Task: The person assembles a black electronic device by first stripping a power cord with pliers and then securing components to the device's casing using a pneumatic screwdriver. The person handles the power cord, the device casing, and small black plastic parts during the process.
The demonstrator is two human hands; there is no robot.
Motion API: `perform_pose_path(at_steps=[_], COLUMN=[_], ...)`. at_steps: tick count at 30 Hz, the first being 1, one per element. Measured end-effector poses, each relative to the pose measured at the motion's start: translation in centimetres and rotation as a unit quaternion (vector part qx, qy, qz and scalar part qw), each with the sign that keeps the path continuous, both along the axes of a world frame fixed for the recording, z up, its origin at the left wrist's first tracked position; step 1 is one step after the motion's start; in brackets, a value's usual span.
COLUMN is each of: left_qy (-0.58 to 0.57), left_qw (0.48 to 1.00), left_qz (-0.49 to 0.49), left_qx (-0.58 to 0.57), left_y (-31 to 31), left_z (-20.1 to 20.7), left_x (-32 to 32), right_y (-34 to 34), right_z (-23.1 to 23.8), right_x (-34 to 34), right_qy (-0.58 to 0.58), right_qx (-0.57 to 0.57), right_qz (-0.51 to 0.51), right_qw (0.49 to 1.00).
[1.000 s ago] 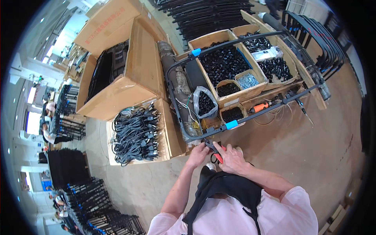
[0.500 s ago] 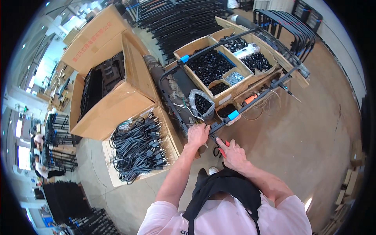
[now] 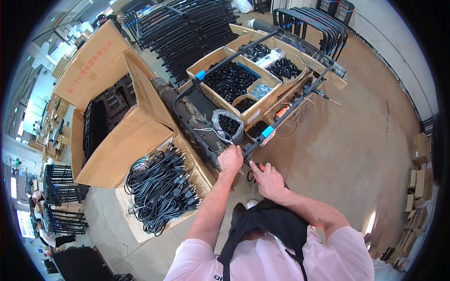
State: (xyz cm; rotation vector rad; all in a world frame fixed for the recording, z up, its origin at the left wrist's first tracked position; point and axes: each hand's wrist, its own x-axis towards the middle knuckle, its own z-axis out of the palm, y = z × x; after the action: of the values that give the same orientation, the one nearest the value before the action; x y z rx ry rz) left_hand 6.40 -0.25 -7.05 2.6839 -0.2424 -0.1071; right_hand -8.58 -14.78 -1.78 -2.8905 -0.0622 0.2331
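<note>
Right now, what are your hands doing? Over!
Left hand closed by black frame. Right hand gripping red-handled tool. Plastic bag just beyond left hand.

Carton flap point(image 3: 94, 78), far left: one line of red printed characters point(image 3: 91, 67).
Shirt point(image 3: 194, 260), near: dark letters point(image 3: 218, 277) beside black strap point(image 3: 226, 270), partly visible.

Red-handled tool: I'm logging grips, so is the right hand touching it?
Touching. The head view shows the right hand gripping the red-handled tool, with red showing between its digits.
</note>
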Motion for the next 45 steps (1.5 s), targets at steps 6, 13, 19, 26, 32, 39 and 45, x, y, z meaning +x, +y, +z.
perform_pose_path(at_steps=[6, 13, 19, 26, 32, 39, 45], left_qy=[-0.007, 0.021, 0.037, 0.020, 0.036, 0.049, 0.060], left_qw=[1.000, 0.999, 0.998, 0.998, 0.995, 0.994, 0.991], left_qz=[0.016, 0.031, 0.052, 0.064, 0.090, 0.095, 0.118], left_qx=[-0.022, -0.004, 0.005, -0.003, 0.000, 0.018, 0.034], left_y=[0.2, 0.2, 0.5, -1.1, -1.0, -1.7, -2.1], left_z=[-0.1, 0.4, 0.3, 0.3, -0.1, 0.6, 0.6], left_x=[0.0, 0.4, 0.4, 0.6, 0.8, 1.5, 1.5], right_y=[-3.8, -6.9, -5.2, -10.3, -11.1, -7.2, -6.0], right_z=[-0.6, -9.0, -1.5, -5.7, -6.7, -21.1, -18.2], right_x=[1.4, 2.9, 7.0, 5.9, 11.2, 16.7, 18.2], right_qy=[0.106, 0.371, 0.420, 0.392, 0.469, 0.341, 0.177], right_qx=[0.209, 0.726, 0.168, 0.209, 0.217, 0.261, 0.146], right_qz=[-0.012, -0.103, -0.010, -0.034, -0.063, -0.023, 0.070], right_qw=[0.972, 0.570, 0.892, 0.895, 0.854, 0.903, 0.971])
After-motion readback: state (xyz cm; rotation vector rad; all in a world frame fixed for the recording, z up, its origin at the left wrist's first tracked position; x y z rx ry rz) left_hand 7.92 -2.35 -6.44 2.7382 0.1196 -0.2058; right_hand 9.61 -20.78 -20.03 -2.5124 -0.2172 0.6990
